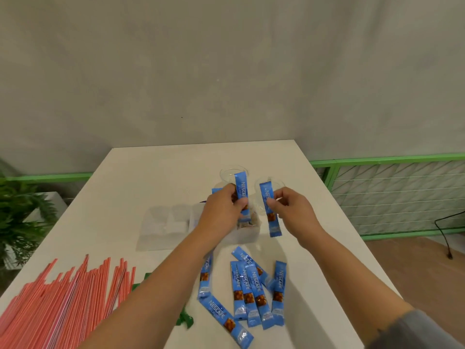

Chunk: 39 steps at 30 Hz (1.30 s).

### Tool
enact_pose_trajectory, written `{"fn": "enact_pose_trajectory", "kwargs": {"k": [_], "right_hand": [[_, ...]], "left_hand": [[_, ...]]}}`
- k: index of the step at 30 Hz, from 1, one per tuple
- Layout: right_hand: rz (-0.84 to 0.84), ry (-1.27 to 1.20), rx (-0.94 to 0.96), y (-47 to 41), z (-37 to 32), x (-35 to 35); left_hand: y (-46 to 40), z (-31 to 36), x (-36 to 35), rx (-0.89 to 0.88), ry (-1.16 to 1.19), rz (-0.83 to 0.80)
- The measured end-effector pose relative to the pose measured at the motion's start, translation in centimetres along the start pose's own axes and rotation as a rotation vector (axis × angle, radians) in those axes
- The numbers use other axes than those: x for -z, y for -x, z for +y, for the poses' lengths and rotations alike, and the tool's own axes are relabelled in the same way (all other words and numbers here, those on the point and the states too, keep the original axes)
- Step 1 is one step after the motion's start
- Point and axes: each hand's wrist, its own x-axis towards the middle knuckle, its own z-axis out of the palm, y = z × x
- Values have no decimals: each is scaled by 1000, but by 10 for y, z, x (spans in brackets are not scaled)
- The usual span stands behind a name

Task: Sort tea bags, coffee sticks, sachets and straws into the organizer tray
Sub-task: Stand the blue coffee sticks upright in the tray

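Note:
My left hand [224, 207] grips a blue coffee stick [241, 183] upright over the clear organizer tray [163, 227]. My right hand [289, 205] pinches a second blue coffee stick [273, 224] just right of the tray. Several more blue coffee sticks [254, 295] lie loose on the white table [156, 172] near me. A large pile of red straws [63, 298] covers the near left. Brownish sachets [251, 221] show in the tray's right compartment, partly hidden by my left hand.
Two clear plastic cups [234, 173] [270, 182] stand behind my hands. A green wrapper [185, 319] peeks from under my left forearm. A green railing [387, 158] and a floor cable [445, 238] lie to the right, a plant [20, 217] to the left.

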Motion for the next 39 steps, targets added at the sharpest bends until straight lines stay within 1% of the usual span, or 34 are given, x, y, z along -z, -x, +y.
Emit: {"fn": "enact_pose_trajectory", "kwargs": {"k": [4,6,13,16,20,23,27,39], "right_hand": [[9,28,30,-16,-16,-18],[9,84,57,-22,-23,-30],[-30,445,132,-38,-30,-67],[-51,536,111,-44,-23,-76],[-30,656,94,-51,-13,-87],[-21,720,93,-53,-10,-92],[-25,791,106,-55,-9,-95],[3,759,80,-58,-4,-101]], "left_hand": [[-15,-17,23,14,-135,52],[-21,-24,30,11,-205,68],[-33,-50,33,40,-369,50],[-35,-60,30,57,-377,16],[-36,-71,21,68,-391,-40],[-38,-76,16,79,-380,-42],[-40,-75,15,80,-368,-6],[-41,-77,9,111,-297,39]]}}
